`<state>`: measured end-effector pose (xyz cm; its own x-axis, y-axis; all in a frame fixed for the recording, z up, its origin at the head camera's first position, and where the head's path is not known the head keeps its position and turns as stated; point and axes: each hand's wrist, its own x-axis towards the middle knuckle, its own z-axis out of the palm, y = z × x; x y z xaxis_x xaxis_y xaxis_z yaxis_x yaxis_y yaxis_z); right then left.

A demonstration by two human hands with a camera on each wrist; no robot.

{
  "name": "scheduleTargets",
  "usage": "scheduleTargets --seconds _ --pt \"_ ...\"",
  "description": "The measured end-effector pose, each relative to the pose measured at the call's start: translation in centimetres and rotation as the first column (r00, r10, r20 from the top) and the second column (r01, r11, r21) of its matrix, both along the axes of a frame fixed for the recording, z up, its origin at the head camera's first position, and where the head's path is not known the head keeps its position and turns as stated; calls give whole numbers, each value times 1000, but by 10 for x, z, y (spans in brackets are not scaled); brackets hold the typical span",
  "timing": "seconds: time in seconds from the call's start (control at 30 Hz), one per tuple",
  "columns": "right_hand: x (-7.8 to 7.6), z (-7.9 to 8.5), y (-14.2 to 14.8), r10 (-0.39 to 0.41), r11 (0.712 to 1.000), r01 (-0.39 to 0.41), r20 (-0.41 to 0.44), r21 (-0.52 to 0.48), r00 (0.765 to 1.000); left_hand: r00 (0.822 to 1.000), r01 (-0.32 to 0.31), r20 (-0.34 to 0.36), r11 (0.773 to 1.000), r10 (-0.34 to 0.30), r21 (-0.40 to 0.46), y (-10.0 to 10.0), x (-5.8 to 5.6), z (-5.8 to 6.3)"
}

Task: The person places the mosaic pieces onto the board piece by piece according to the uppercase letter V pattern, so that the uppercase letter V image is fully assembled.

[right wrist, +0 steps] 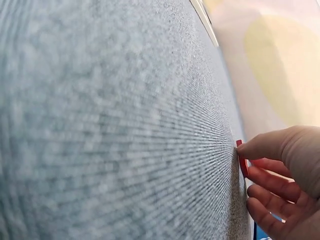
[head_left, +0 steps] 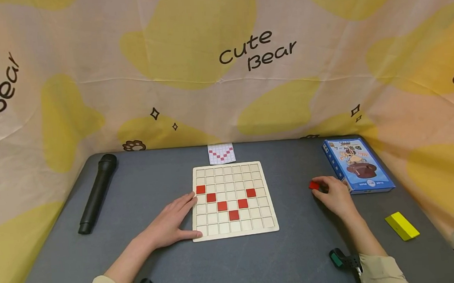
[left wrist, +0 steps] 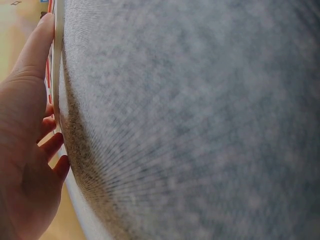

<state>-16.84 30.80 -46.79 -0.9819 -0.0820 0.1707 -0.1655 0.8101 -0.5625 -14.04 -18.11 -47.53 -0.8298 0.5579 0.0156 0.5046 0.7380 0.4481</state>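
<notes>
A cream grid board (head_left: 271,227) lies mid-table, with several red square tiles (head_left: 234,215) set in its cells in a V-like pattern. My left hand (head_left: 173,221) rests along the board's left edge, fingers spread and fairly straight, thumb at the lower left corner. In the left wrist view that thumb (left wrist: 37,47) lies against the board's thin edge. Well to the right of the board, my right hand (head_left: 335,195) pinches a red tile (head_left: 313,185) between thumb and fingers, low over the table. The right wrist view shows this tile (right wrist: 242,159) from its side, close to the grey surface.
Behind the board stands a small pattern card (head_left: 222,154) with a pink V of squares. A blue box (head_left: 361,166) lies just beyond my right hand, and a yellow block (head_left: 402,226) sits near the right edge. At the left lies a black microphone (head_left: 97,194).
</notes>
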Motion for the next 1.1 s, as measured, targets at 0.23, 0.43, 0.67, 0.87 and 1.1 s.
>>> scheduleTargets --seconds 0.23,0.43,0.67,0.87,1.1 --pt "0 1 -2 39 999 -39 -11 10 999 1000 2 -4 1000 -2 5 1 0 1" --pt "0 1 -2 40 999 -39 -17 15 999 1000 1 -2 1000 -1 0 1 0 1" --pt "0 -2 -4 50 999 -48 -78 16 996 1000 -2 1 1000 2 -2 1 0 1" --pt "-4 -5 -12 68 998 -69 -92 -3 993 1000 -3 6 1000 3 -2 0 0 2" --pt "-13 -4 -34 94 994 -95 -34 -46 995 1000 -2 14 1000 2 -3 1 0 2"
